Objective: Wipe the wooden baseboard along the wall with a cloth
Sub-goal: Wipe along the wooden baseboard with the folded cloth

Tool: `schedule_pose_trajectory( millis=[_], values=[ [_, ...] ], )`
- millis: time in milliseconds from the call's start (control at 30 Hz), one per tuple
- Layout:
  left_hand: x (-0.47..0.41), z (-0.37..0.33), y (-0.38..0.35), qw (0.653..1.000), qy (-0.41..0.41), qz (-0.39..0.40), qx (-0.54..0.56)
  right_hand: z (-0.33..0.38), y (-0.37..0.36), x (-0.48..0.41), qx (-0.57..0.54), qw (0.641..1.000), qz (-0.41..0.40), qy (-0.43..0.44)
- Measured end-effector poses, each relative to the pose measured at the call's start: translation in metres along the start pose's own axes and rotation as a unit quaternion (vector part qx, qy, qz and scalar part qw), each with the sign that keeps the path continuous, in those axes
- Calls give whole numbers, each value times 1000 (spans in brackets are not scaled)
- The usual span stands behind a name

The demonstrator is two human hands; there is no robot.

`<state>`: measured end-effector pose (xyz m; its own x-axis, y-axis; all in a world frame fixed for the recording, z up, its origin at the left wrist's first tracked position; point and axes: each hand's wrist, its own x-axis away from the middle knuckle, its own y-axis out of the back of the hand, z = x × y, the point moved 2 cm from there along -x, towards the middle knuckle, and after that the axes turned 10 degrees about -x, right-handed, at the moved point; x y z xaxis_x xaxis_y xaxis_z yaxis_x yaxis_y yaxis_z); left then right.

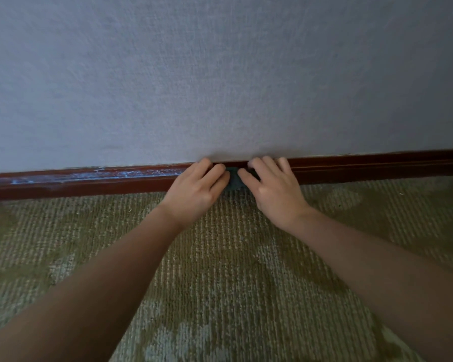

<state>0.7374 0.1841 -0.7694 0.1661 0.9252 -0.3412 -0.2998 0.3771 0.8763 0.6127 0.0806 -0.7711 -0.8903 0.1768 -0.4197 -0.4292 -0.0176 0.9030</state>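
Observation:
A dark red-brown wooden baseboard (364, 167) runs across the foot of the wall, with pale dusty streaks on its left stretch. A small dark teal cloth (234, 181) lies against the baseboard at centre, mostly hidden between my hands. My left hand (196, 189) holds the cloth's left side with curled fingers against the wood. My right hand (272, 189) covers the cloth's right side, its fingers curled over the baseboard's top edge and its thumb on the cloth.
A textured grey-lilac wall (220, 74) fills the upper half. Green and beige patterned carpet (233, 270) covers the floor up to the baseboard. My two bare forearms reach in from the lower corners.

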Motion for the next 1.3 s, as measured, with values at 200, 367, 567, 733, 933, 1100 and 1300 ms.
schedule_pose_trajectory(
  millis=[200,367,567,733,933,1100,1300],
  values=[
    [-15,-14,1,999,14,-32,10,-18,7,9,29,999,14,15],
    [-15,-16,-1,999,15,-28,0,-8,0,13,23,996,-14,-83],
    [12,4,1,999,22,-21,-42,6,-2,-6,12,1000,19,-10],
    [-4,-5,4,998,9,-43,-53,-10,7,2,34,999,40,-2],
    [-2,-6,2,997,17,-37,-68,0,-1,4,20,997,2,-71],
    [21,12,4,994,32,-26,-98,15,-7,-11,-2,999,17,-29],
    [-2,-6,5,995,36,-32,-84,-9,5,5,42,998,35,-24]
  ],
)
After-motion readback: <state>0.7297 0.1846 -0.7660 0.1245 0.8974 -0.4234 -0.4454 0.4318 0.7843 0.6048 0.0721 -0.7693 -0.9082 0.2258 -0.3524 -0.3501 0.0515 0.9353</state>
